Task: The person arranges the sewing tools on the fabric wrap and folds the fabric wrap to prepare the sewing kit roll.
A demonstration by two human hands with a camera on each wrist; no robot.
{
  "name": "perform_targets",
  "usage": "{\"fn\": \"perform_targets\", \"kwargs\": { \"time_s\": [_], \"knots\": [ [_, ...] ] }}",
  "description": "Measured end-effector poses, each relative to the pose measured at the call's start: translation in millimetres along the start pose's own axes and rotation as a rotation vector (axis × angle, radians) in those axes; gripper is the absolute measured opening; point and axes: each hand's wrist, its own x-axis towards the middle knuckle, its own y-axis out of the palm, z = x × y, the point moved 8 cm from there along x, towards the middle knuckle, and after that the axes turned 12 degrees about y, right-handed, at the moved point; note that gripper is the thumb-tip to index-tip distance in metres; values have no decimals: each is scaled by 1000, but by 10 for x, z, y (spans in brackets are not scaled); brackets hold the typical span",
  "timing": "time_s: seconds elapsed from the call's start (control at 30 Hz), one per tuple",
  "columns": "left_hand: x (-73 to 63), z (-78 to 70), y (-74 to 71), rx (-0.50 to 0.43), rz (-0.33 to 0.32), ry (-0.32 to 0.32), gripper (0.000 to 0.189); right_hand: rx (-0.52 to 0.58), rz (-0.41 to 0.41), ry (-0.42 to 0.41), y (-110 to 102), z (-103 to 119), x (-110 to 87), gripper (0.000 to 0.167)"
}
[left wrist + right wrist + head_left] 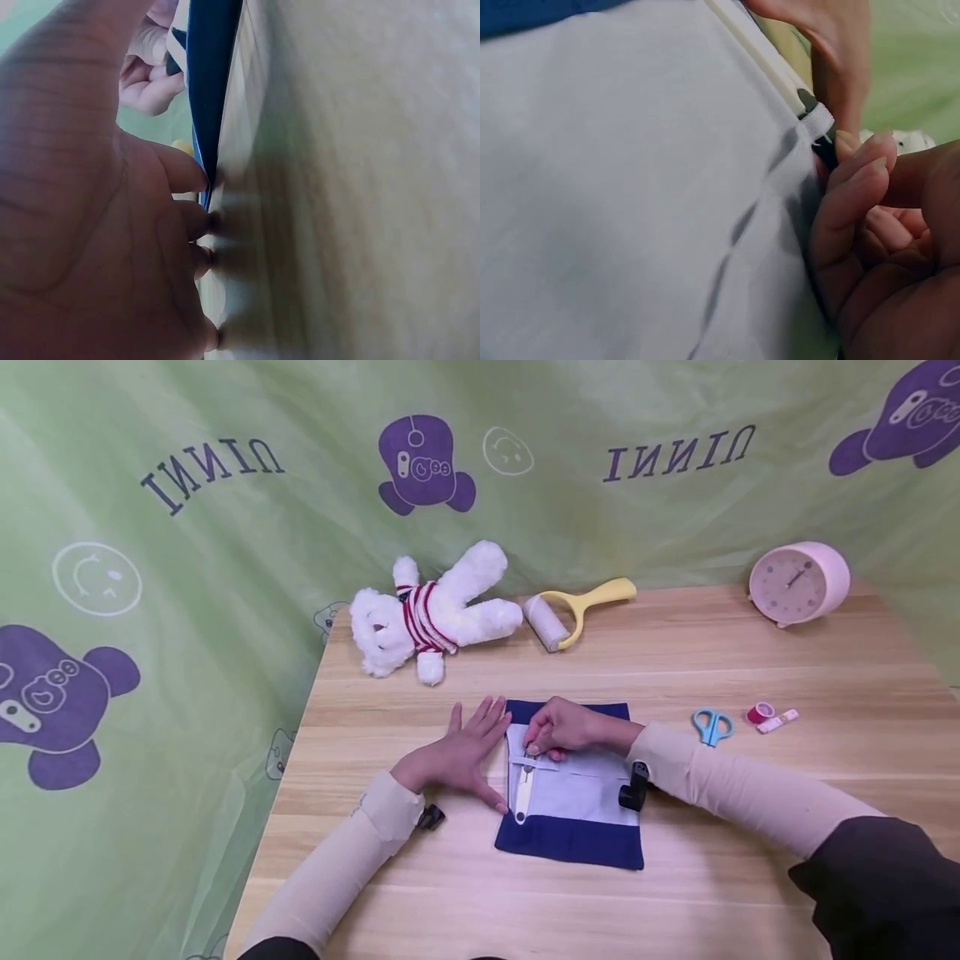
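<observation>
A flat navy cloth organizer (570, 843) with a pale grey inside lies on the table. Along its left side is a slim white-handled tool (523, 797) with a dark head, its exact kind unclear. A narrow pale elastic band (546, 765) crosses over the tool. My right hand (566, 727) pinches the tool's dark far end just beyond the band; the right wrist view shows this dark end (823, 154) between thumb and fingers. With fingers spread, my left hand (465, 756) rests at the organizer's left edge, fingertips on the wood and touching the cloth border (210, 82).
Behind lie a white plush bear (465, 610) in a striped top and a yellow-handled lint roller (600, 597). At right are blue scissors (712, 727), a red thread spool (760, 712), a small pale strip (780, 721) and a pink clock (798, 583). A green curtain (300, 527) borders the table.
</observation>
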Motion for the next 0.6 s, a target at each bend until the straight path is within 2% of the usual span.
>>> {"fn": "perform_targets", "kwargs": {
  "time_s": [0.07, 0.13, 0.37, 0.43, 0.6],
  "knots": [
    [11, 5, -1, 0, 2, -2, 142, 17, 5, 18, -13, -32, 7, 11],
    [18, 7, -3, 1, 6, -5, 143, -11, -15, 16, -20, -33, 10, 10],
    [27, 23, 9, 26, -6, 2, 141, -330, -148, -167, 68, 164, -72, 10],
    [24, 25, 17, 22, -11, 5, 142, -331, -161, -169, 90, 167, -77, 9],
    [22, 29, 34, 6, -5, 2, 143, -203, -174, -114, 59, 90, -60, 7]
  ]
}}
